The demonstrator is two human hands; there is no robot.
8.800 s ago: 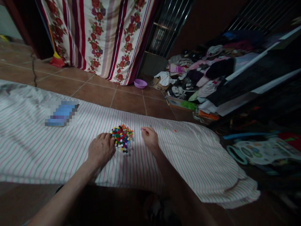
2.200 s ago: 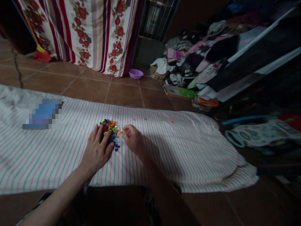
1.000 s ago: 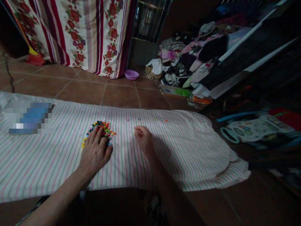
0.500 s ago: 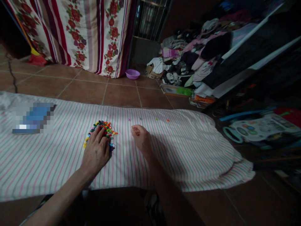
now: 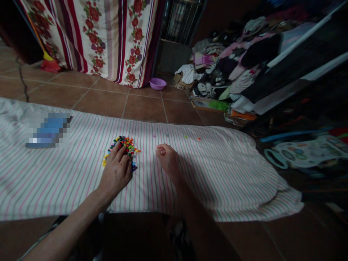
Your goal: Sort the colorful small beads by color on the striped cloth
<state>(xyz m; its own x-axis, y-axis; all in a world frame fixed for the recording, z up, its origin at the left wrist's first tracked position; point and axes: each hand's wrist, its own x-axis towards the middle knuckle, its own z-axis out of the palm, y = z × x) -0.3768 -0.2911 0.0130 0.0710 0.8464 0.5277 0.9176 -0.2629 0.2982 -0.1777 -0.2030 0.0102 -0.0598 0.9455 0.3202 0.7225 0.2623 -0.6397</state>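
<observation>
My left hand [image 5: 115, 170] lies palm down, fingers loosely spread over the pile of small coloured pieces [image 5: 131, 147] on the striped cloth [image 5: 81, 174]. My right hand [image 5: 168, 159], just right of the pile, is curled narrow; cannot tell whether its fingertips meet or hold a piece. Beyond it, four single pieces, spaced apart in a row: pink piece [image 5: 154, 136], grey piece [image 5: 167, 135], green piece [image 5: 186, 136], orange piece [image 5: 199, 139]. Farther, on floor: purple basin [image 5: 158, 84] beside the flowered curtain [image 5: 111, 40].
</observation>
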